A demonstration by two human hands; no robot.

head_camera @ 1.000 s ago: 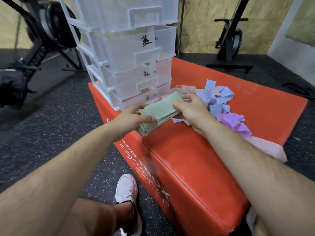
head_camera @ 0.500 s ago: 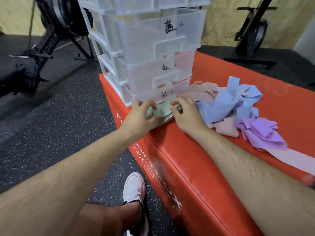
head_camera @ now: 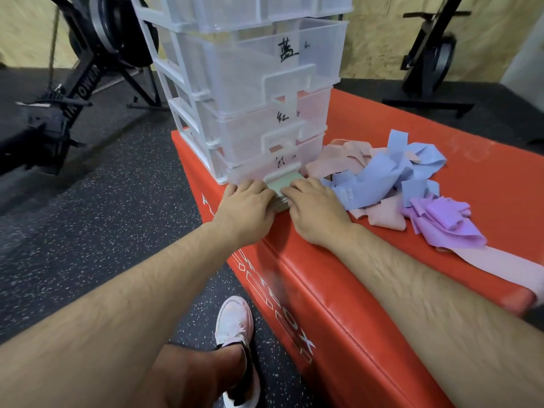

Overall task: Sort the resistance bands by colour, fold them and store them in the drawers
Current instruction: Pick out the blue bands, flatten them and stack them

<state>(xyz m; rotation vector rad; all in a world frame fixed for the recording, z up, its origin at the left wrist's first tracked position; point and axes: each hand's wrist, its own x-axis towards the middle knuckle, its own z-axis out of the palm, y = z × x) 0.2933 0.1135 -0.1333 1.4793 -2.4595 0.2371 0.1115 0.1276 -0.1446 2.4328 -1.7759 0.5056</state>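
Note:
A folded stack of green bands [head_camera: 282, 184] lies on the red box right in front of the bottom drawer [head_camera: 259, 169] of a clear plastic drawer tower [head_camera: 250, 83]. My left hand [head_camera: 247, 207] grips the stack's left side and my right hand [head_camera: 315, 210] grips its right side. Most of the stack is hidden between my hands. Loose pink bands [head_camera: 338, 163], blue bands [head_camera: 382, 178] and purple bands [head_camera: 444, 222] lie in a tangled heap to the right of my right hand.
The red padded box [head_camera: 338, 290] carries the tower at its far left corner. A long pink band [head_camera: 515, 266] trails off its right edge. Black gym machines [head_camera: 88, 69] stand on the speckled floor at left and far right. My shoe [head_camera: 235, 325] is beside the box.
Both hands carried the green stack from mid-air down and forward, and it now lies on the box against the bottom drawer's front. The view moved closer to the tower.

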